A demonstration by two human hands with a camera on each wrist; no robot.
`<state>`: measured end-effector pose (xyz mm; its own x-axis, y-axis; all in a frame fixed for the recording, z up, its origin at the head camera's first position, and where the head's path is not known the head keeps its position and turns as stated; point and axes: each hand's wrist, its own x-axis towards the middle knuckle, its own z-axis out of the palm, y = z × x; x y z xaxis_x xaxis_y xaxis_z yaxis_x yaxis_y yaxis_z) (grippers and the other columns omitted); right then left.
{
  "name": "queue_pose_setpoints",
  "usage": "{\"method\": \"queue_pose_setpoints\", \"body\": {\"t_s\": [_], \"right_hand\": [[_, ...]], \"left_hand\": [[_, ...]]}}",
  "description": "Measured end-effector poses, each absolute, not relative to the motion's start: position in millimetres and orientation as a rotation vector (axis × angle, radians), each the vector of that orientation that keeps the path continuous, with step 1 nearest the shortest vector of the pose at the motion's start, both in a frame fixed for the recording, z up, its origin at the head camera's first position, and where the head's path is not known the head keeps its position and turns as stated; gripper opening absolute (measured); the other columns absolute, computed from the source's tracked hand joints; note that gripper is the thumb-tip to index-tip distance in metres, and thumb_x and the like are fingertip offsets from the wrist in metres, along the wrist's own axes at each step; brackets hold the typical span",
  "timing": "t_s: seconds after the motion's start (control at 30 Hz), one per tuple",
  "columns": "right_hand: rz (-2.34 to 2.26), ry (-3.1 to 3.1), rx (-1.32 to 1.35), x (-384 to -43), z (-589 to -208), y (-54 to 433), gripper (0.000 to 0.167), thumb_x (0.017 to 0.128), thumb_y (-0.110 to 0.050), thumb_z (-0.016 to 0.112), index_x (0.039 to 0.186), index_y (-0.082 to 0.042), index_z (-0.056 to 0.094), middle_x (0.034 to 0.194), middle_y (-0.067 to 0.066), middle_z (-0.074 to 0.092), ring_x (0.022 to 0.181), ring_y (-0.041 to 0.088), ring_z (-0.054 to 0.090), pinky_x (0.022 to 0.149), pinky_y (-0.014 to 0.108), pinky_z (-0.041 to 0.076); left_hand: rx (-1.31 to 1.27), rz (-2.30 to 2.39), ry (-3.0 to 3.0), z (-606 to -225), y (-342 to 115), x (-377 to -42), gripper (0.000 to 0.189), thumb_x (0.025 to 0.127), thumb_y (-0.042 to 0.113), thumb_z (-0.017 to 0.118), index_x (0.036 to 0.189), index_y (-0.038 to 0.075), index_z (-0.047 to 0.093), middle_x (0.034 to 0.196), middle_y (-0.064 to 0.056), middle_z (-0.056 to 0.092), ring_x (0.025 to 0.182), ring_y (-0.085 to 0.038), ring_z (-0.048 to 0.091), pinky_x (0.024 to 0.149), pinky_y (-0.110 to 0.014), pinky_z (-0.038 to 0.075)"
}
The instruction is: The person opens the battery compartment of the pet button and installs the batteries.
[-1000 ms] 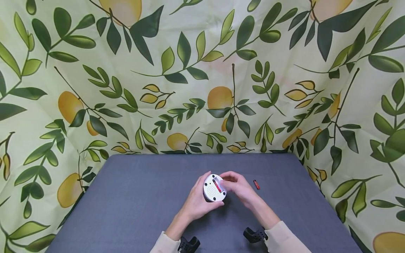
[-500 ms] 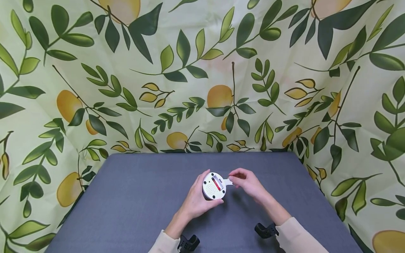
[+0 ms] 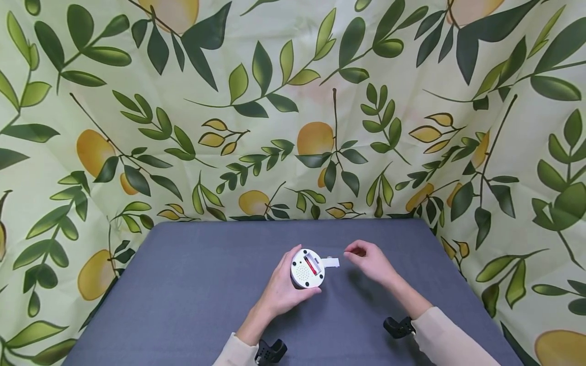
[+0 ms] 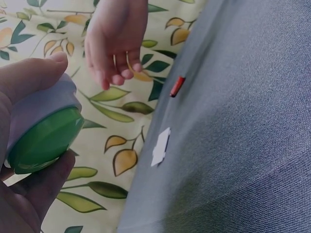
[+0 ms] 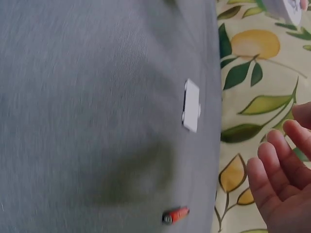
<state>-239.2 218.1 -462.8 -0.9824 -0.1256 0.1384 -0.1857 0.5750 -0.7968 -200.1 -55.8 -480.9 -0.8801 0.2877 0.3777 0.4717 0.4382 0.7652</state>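
Observation:
My left hand (image 3: 280, 291) grips a round device (image 3: 300, 274) by its sides. Its white underside faces up, with dark feet, a patch of small holes and an uncovered battery slot holding a red battery (image 3: 313, 265). From the left wrist view, the device's other end is a green dome (image 4: 46, 141). A white battery cover (image 3: 331, 262) lies on the table beside it. My right hand (image 3: 373, 262) hovers to the right with loosely bent fingers, holding nothing. A second red battery (image 5: 176, 215) lies on the table, hidden behind that hand in the head view.
A blue-grey cloth-topped table (image 3: 206, 295) lies under both hands. Around its back and sides hangs a cloth (image 3: 274, 117) printed with fruit and leaves. Black wrist mounts (image 3: 398, 328) sit at both sleeve cuffs.
My right hand has drawn the white battery cover away from the device, let go of it on the table and moved right. The left hand keeps its grip on the device.

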Motion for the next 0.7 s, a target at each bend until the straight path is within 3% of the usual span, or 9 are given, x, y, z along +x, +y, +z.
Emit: {"method": "queue_pose_setpoints", "body": {"t_s": [0.4,0.7], "right_hand": [[1.079,-2.743,0.389,-247.6,-473.9,246.2,0.014,0.097,-0.019,0.069,0.105,-0.007,0.070,0.096,0.001,0.066,0.088,0.017,0.060,0.080,0.039,0.051],[0.774,-2.772,0.481,-249.2,-491.1,262.5,0.023,0.095,-0.020,0.070,0.110,-0.003,0.070,0.112,0.010,0.066,0.109,0.034,0.061,0.092,0.055,0.048]], "left_hand": [[-0.681,-1.411,-2.493,-481.7,-56.1,-201.4,0.105,0.068,0.036,0.095,0.154,0.016,0.037,0.139,-0.002,0.054,0.119,-0.018,0.055,0.102,-0.044,0.045],[-0.682,-1.409,-2.502,-483.1,-56.2,-201.0,0.105,0.068,0.038,0.094,0.154,0.018,0.037,0.140,-0.001,0.053,0.117,-0.016,0.055,0.101,-0.043,0.046]]}}
